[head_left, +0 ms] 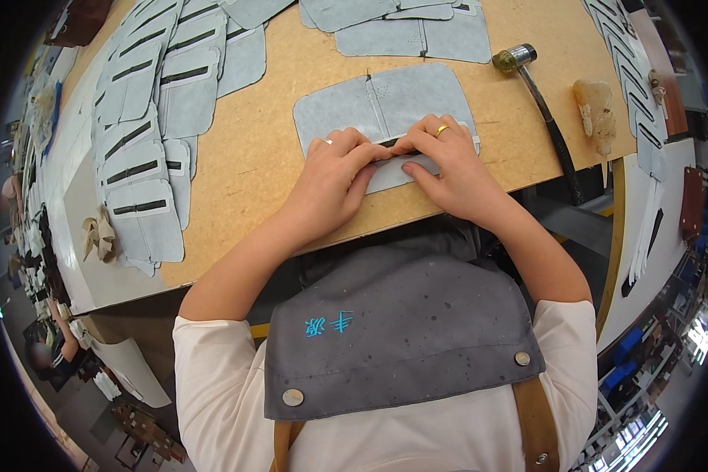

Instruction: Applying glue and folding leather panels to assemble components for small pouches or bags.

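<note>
Head view: left hand point(337, 167) and right hand point(447, 167) are pinching the grey panel point(423, 90) along its black strip point(388, 143), apparently steadying it; the panel is lying by the near edge of the worktable point(244, 197).

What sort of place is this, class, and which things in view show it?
Probably a workshop making leather or fabric goods: overlapping grey panels with dark strips cover part of the wooden worktop, a hammer lies at its right, and the worker wears a grey apron.
</note>
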`<act>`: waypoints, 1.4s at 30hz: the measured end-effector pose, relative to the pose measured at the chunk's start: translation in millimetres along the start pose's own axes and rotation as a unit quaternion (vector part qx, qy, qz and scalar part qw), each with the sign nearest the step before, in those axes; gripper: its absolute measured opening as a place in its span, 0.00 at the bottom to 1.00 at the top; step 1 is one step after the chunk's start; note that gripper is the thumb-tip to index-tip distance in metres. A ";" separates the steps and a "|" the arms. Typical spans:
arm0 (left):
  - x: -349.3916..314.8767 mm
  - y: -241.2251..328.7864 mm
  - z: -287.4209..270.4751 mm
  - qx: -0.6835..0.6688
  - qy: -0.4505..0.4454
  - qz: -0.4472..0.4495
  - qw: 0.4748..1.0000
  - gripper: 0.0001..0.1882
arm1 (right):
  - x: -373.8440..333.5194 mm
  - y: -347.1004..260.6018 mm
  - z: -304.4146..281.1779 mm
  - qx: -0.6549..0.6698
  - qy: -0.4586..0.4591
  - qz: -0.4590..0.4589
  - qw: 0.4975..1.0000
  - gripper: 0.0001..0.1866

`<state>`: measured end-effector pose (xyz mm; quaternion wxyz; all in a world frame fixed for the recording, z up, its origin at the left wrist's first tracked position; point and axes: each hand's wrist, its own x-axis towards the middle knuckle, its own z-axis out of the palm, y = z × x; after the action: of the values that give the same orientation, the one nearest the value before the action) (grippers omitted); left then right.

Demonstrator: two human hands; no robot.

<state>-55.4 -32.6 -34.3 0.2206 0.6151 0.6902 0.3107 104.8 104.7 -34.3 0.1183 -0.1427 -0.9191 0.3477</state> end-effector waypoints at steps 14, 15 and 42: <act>-7.8 -5.6 6.0 0.146 0.007 0.102 0.984 0.16 | -11.3 -1.9 11.9 -0.169 0.064 -0.119 0.976 0.09; -8.4 -5.4 6.2 0.146 0.006 0.102 0.984 0.16 | -12.0 -3.0 12.6 -0.202 0.066 -0.136 0.968 0.10; -14.7 5.6 15.0 0.046 0.056 0.037 0.997 0.13 | -16.7 -12.3 13.8 -0.080 0.061 -0.026 0.995 0.13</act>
<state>-38.9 -44.4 -42.2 0.1412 0.6314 0.6916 0.3210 113.8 81.8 -38.1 0.1712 -0.1481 -0.9385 0.2607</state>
